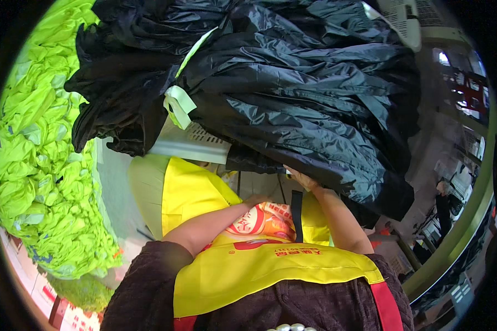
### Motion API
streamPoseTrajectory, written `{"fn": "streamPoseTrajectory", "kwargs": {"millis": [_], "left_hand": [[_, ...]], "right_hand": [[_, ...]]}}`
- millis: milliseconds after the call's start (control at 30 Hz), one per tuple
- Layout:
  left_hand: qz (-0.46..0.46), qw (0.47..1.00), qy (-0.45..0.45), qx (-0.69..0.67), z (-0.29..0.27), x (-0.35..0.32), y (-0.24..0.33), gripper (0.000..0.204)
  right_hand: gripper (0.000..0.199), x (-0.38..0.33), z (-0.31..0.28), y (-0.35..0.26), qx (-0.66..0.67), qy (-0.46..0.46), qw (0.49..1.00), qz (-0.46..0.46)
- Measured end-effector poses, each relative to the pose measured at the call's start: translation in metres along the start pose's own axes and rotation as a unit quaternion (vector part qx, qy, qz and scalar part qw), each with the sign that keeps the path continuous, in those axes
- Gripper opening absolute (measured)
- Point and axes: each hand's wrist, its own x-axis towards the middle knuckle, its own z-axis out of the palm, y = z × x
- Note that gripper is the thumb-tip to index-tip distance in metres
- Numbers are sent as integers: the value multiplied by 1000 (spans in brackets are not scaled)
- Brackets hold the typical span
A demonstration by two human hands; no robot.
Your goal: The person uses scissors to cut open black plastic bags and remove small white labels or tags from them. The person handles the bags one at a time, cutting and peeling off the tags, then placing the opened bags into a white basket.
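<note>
A large bundle of black shiny fabric [292,83] fills the space before me, bound by a pale green strip [179,106]. At the bundle's near lower edge is my right hand [303,179]. Its fingers look closed, partly hidden, beside a tiny white piece too small to name. My left hand [257,199] is low over my lap, next to an orange, red and white printed part [262,220] of my yellow apron [270,267]. Its fingers are mostly hidden. A dark strap [297,216] hangs down below my right hand.
To the left rises a tall heap of neon yellow-green garments [44,165]. Beneath the black bundle, a pale slotted plastic surface [196,144] shows. At the right are a curved greenish rail [475,218] and dim equipment. Another slotted white plastic piece [400,19] stands at the far right.
</note>
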Motion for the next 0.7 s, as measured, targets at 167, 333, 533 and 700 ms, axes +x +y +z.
{"fn": "streamPoseTrajectory", "kwargs": {"millis": [167, 333, 533, 700], "left_hand": [[270, 924, 218, 162, -10, -22, 7, 29], [-15, 671, 713, 201, -53, -139, 37, 50], [24, 714, 676, 180, -77, -102, 8, 26], [307, 758, 546, -180, -43, -73, 68, 18]], "right_hand": [[59, 46, -40, 23, 696, -285, 599, 275], [41, 57, -73, 3, 529, -106, 776, 327], [30, 77, -76, -6, 606, -165, 676, 387], [55, 53, -105, 16, 721, -102, 420, 541]]}}
